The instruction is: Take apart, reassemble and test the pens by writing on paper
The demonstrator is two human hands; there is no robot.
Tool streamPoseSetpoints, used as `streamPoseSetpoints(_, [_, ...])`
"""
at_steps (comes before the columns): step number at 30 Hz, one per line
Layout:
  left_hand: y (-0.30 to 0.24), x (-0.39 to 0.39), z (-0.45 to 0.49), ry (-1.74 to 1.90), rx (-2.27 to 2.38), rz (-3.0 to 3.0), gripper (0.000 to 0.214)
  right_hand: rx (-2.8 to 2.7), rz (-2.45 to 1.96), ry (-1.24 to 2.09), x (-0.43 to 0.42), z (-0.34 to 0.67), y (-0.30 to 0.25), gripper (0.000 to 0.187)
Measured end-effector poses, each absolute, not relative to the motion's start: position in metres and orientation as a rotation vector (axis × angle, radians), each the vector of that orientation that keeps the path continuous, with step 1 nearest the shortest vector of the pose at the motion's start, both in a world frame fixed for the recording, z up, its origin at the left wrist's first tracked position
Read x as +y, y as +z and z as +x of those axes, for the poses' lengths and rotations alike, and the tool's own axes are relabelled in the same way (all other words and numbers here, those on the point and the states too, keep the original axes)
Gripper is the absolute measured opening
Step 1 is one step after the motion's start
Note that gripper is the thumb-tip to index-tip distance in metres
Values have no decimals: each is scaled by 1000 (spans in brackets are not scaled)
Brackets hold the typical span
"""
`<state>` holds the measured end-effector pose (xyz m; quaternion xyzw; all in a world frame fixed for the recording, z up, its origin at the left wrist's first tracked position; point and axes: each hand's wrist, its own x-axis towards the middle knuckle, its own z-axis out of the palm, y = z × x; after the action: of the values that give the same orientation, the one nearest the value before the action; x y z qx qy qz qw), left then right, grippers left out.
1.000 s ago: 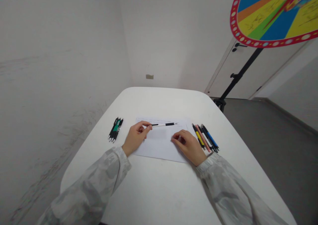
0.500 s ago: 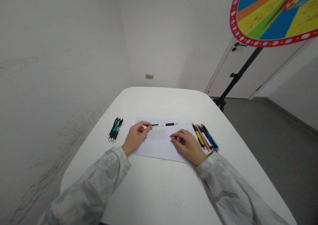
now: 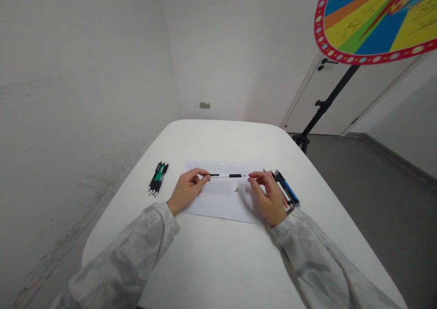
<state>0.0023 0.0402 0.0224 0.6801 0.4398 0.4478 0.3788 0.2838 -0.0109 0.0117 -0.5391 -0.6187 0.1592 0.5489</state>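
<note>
A white pen with a black grip (image 3: 235, 175) lies level above the paper, its thin refill tip bare and pointing right. My left hand (image 3: 189, 184) is closed on its rear end, where the black clip shows. At the tip is my right hand (image 3: 269, 195), thumb and forefinger bent close together; whether they touch the tip or hold anything, I cannot tell. A small metallic piece (image 3: 236, 190), seemingly the pen's nose cone, rests on the paper between the hands. Beneath them is a white sheet of paper (image 3: 211, 204) with handwriting along its top.
Several black and green pens (image 3: 159, 179) lie at the left on the white table (image 3: 218, 138). More pens (image 3: 288, 188), blue, black, white and pink, lie at the right, partly behind my right hand. Beyond the table stands a colourful prize wheel (image 3: 368, 22) on a black stand.
My right hand has left the small metal piece on the paper and moved up and right to the pen's tip. The left hand still holds the pen, now slightly lower in view.
</note>
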Motion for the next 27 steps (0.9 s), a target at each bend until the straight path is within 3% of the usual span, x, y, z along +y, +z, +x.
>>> streamPoseSetpoints(18, [25,38,4,1120,1112,1803,26,-1563,-1169,385,-10,284,19,10])
streamPoseSetpoints(27, [32,38,-5,1191,1117,2170,14,-1433,-1164,508,-7,291,11,14])
